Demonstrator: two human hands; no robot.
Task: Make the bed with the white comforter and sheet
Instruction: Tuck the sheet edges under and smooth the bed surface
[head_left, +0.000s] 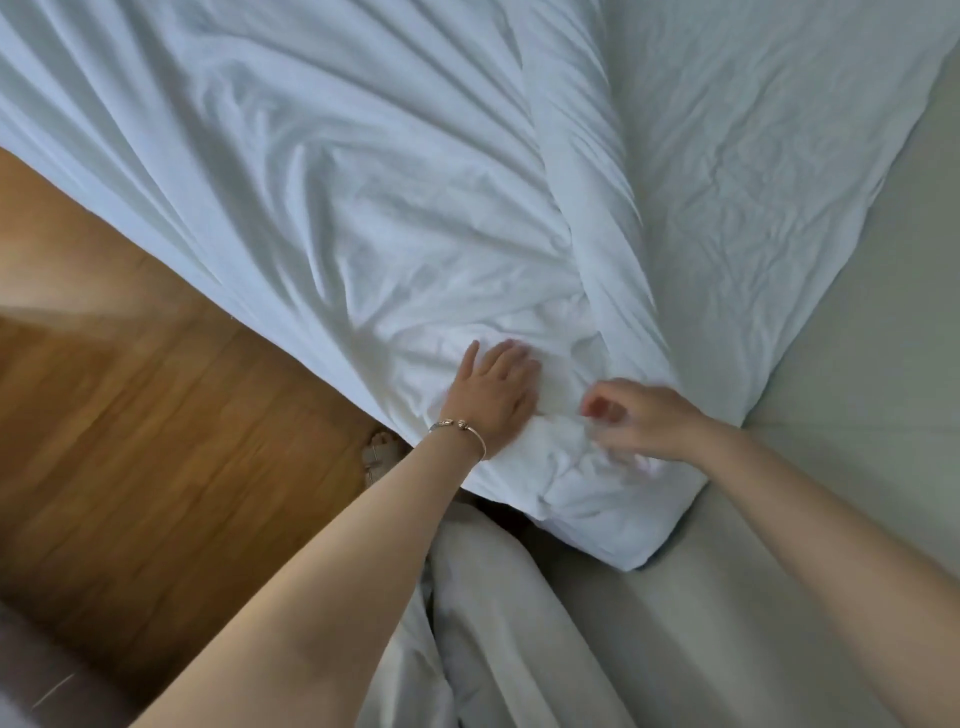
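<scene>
The white comforter (363, 182) lies wrinkled across the bed and hangs over its left side, with a thick fold running up the middle. Its near corner is bunched in front of me. My left hand (491, 395), with a bracelet on the wrist, presses flat on the comforter near that corner, fingers straight. My right hand (639, 421) is blurred, just right of the left; its fingers are curled over the bunched corner, and whether they pinch the fabric I cannot tell. The pale sheet (857, 415) shows bare on the right and near parts of the bed.
A wooden floor (130, 389) runs along the left side of the bed. A sandalled foot (382, 449) shows at the bed's edge below my left wrist. More pale bedding (493, 623) hangs rumpled at the near corner between my arms.
</scene>
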